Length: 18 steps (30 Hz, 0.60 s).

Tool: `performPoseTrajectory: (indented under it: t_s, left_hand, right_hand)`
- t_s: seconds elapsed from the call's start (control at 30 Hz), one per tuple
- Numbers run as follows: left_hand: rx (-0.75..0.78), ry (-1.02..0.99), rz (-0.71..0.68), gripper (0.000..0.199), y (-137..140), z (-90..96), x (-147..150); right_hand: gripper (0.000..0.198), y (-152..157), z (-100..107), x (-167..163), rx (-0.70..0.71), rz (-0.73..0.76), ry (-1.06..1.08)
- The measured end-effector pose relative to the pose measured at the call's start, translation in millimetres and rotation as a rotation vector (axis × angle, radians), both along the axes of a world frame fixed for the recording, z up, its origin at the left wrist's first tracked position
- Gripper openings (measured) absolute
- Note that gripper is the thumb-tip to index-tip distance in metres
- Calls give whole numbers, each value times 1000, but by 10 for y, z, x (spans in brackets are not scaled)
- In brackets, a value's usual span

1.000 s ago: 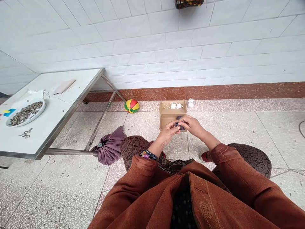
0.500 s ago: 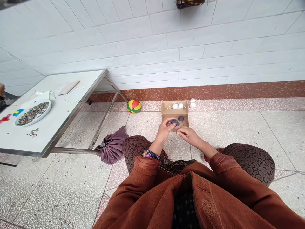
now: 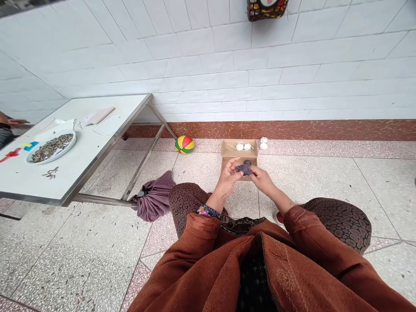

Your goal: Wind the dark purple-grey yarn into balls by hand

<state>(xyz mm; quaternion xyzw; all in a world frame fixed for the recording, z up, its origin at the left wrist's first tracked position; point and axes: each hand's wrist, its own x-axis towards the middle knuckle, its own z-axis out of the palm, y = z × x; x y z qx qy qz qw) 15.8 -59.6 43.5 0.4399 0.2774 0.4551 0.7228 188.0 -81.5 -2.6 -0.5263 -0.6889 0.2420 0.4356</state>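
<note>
A small grey-purple piece of knitted yarn work (image 3: pixel 243 169) is stretched between my two hands. My left hand (image 3: pixel 229 177) pinches its left side between thumb and fingers. At its right end, my right hand (image 3: pixel 262 180) has closed its fingertips on the edge; whether a hook or needle is also in them, I cannot tell. Just behind the piece, a grey yarn ball (image 3: pixel 247 163) lies in the open cardboard box (image 3: pixel 223 164), partly hidden by the work. Two white yarn balls (image 3: pixel 243 146) rest in the far part of the box.
Two more white balls (image 3: pixel 264 143) sit right of the box. A striped ball (image 3: pixel 184 144) lies by the wall. To the left stands a metal-edged table (image 3: pixel 97 149) with a plate of seeds (image 3: pixel 74 141), a purple bag (image 3: pixel 157 197) below. Another person's hand (image 3: pixel 16 122) shows at far left.
My right hand has risen from the thin dark strand or tool below the work to the work's right edge. The knitted piece is now held more spread out. The view has shifted slightly.
</note>
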Motion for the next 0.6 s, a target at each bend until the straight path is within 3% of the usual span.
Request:
performPoseTrajectory:
  t_s: [0.1,0.23,0.43,0.6]
  left_hand:
    - [-17,21,109,61,10,-72,-10]
    - [27,127,177,61,36,-133,-30]
    - [115,224,8,68,33,-88,-63]
    - [95,100,-75,64,-4,15,-50]
  right_hand:
    - [27,-233,-68,-162,9,56,-34]
    - [27,-397,153,-224,66,135,-111]
    - [27,-107,540,-32,188,60,-116]
    - [22,131,357,31,99,-47,-23]
